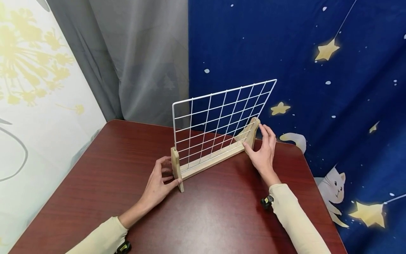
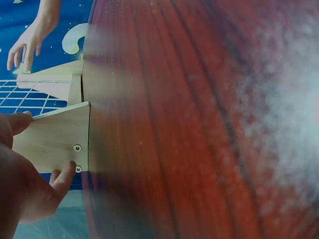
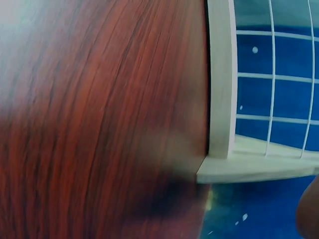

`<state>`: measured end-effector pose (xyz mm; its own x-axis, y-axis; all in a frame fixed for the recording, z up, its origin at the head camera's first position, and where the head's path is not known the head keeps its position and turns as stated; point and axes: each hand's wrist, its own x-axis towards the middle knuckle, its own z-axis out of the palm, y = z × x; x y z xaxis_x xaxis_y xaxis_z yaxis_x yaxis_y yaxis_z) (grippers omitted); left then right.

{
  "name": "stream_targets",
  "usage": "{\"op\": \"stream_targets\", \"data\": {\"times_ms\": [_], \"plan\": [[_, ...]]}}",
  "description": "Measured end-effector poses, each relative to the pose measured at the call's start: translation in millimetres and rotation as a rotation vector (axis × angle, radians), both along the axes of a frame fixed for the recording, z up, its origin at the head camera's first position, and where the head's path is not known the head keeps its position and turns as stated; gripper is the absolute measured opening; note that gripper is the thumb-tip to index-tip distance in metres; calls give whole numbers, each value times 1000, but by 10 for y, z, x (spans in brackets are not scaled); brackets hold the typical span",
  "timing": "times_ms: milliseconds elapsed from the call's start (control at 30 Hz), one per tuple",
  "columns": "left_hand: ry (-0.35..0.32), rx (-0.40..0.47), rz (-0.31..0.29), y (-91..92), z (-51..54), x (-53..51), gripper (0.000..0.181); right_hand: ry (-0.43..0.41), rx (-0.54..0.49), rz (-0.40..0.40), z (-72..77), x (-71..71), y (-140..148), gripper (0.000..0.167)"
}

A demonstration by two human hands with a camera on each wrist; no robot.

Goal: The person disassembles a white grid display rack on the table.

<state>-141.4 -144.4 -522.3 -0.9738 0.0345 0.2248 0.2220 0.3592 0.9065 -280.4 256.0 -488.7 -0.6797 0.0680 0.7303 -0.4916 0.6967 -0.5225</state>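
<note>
A white wire grid panel (image 1: 222, 120) stands upright, leaning slightly, in a pale wooden stand (image 1: 212, 160) on the table. The stand has a long crossbar and a shaped side board at each end. My left hand (image 1: 158, 180) holds the left side board (image 2: 55, 139), thumb at its front edge, fingers along the outer face near two screws (image 2: 77, 148). At the other end, my right hand (image 1: 264, 151) is spread beside the right side board (image 3: 259, 169), fingers near its top and thumb near the front. Just one blurred fingertip (image 3: 306, 211) shows in the right wrist view, apart from the wood.
The dark red wooden table (image 1: 203, 218) lies under the stand, its far edge close behind the grid. A blue curtain (image 1: 247, 42) with stars and a grey curtain (image 1: 149, 63) hang behind. A white patterned cloth (image 1: 38, 116) is on the left.
</note>
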Motion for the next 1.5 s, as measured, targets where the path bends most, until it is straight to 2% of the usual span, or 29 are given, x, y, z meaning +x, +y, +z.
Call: {"op": "stream_targets", "data": {"times_ms": [100,333,500,667,767,933,1033,1200,1500], "plan": [[0,19,-6,3,-7,-9,92,53,4,33,40,18,-89,93],[13,68,-18,12,-16,-19,91,113,2,105,160,96,-298,88],[9,80,-19,11,-27,-21,90,128,19,159,219,153,-445,85],[8,71,-14,15,-26,-26,90,126,71,198,258,191,-577,86],[10,72,-17,14,-26,-23,90,153,104,211,283,207,-666,85],[12,62,-9,15,-20,-11,89,249,205,207,320,227,-815,82],[10,50,0,14,-17,-10,89,276,248,194,329,236,-891,80],[3,46,-5,15,-23,-19,88,278,277,167,330,238,-975,76],[9,54,-14,14,-36,-17,89,268,327,158,308,199,-1059,82]]}}
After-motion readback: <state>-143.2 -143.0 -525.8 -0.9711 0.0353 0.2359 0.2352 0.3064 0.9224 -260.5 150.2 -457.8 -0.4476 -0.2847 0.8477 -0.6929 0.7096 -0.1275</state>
